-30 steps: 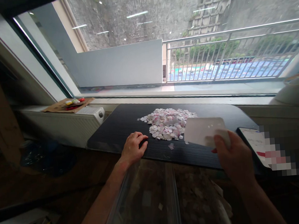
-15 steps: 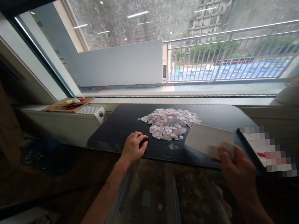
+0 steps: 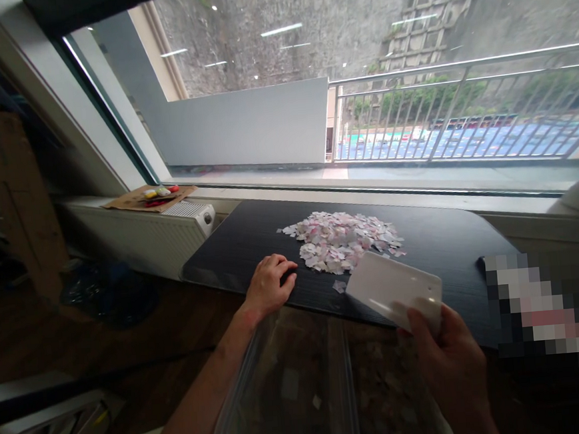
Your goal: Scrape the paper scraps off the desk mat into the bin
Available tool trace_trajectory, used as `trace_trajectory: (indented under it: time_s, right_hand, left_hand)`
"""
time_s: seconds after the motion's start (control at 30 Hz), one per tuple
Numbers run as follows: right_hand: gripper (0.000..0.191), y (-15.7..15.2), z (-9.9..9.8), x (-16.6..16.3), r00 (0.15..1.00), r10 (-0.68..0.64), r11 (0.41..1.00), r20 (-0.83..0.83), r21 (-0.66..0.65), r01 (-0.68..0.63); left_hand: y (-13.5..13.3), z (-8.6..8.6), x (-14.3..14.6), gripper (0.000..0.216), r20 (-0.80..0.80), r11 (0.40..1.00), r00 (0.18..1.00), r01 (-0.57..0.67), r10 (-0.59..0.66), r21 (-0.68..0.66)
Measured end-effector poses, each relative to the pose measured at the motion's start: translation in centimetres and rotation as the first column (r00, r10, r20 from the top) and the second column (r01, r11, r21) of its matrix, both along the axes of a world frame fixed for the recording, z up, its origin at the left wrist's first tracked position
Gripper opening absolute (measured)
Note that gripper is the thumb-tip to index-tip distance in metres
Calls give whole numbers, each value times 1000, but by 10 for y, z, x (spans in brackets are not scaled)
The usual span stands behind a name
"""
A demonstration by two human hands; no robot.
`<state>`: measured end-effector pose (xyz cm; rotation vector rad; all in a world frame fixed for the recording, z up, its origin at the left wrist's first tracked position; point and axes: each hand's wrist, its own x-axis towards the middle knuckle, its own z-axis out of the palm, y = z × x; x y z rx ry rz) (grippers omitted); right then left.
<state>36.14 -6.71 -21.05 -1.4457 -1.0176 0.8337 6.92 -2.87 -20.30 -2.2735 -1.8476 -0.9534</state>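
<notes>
A heap of small white and pinkish paper scraps [image 3: 344,236] lies on the black table [image 3: 250,230]. My left hand [image 3: 269,285] rests at the table's near edge, left of the heap. Its fingers are loosely bent, the thumb stands apart, and nothing shows between them. In my right hand [image 3: 448,358] is a white rectangular plastic plate [image 3: 395,285], pinched at its near right end. The plate is tilted over the near edge of the table, its far edge close to the heap. A few loose scraps [image 3: 340,286] lie beside its left corner.
Below the table's near edge stands a clear plastic bin [image 3: 226,429] with some scraps inside. A blurred-out item [image 3: 537,304] lies at the table's right end. Cardboard [image 3: 118,202] with small colourful things sits over the radiator [image 3: 140,235], below the window.
My right hand has drawn the white plate nearer and to the left relative to the heap, and its tilt has changed. The whole view has shifted slightly; my left hand stays in place on the table.
</notes>
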Motion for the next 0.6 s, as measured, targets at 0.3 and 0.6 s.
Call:
trace_trajectory:
  time_s: [0.3,0.6]
  right_hand:
    - [54,0,-6,-5,997,66,997,49,30,-67]
    - [49,0,1,-15,994,90,995,66,39,-92]
  left_hand:
    - [0,0,0,19,9,1000,1000,-4,4,-3]
    - [-1,-1,0,20,16,1000,1000,0,0,-8]
